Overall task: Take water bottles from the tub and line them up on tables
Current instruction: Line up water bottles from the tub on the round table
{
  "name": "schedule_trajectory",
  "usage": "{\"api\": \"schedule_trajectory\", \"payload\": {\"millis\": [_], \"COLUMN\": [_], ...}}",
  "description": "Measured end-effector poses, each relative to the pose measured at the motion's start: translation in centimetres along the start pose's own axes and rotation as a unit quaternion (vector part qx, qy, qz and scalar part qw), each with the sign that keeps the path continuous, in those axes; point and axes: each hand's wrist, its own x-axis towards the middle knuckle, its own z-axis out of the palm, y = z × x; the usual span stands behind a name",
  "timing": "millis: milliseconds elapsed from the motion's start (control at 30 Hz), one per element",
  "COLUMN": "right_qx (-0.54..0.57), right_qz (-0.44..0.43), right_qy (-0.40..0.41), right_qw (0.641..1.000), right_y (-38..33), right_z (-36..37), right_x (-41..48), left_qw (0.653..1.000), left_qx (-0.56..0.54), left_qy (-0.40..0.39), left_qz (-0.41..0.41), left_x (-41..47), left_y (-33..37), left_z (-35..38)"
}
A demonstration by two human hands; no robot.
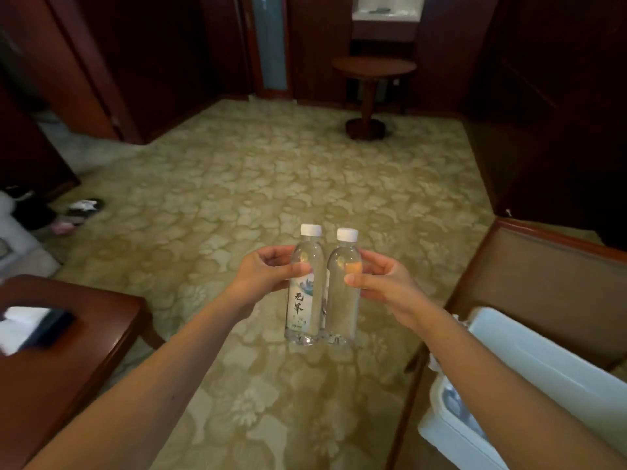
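Note:
Two clear water bottles with white caps are held upright side by side above the carpet. My left hand [263,274] grips the left bottle [304,293], whose label faces me. My right hand [383,283] grips the right bottle [342,293] at its upper half. The bottles touch each other. A white plastic tub [529,354] stands at the lower right, partly behind my right forearm, with something pale inside that I cannot make out.
A dark wooden table [78,337] at the lower left carries a black and white object [34,325]. A small round pedestal table [371,67] stands at the far end of the patterned carpet [271,171]. A wooden-framed chair [543,276] is behind the tub. Slippers [83,205] lie at left.

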Motion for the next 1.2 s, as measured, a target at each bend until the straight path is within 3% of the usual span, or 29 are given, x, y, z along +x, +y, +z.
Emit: {"api": "schedule_trajectory", "payload": {"millis": [200,467,1200], "right_qx": [-0.031,-0.026,-0.043], "right_qz": [-0.028,-0.041,-0.092], "right_qy": [-0.044,-0.053,0.002], "right_qw": [0.998,0.997,0.995], "right_y": [-3.2,-6.1,-23.0], "right_z": [5.2,5.1,-14.0], "right_x": [4.7,12.9,53.9], "left_qw": [0.998,0.997,0.996], "left_qx": [-0.024,-0.024,-0.015], "left_qy": [0.050,0.057,0.018], "left_qz": [0.025,0.034,0.082], "left_x": [1.5,8.9,56.1], "left_y": [2.4,5.3,19.5], "left_z": [-5.9,-7.5,2.7]}}
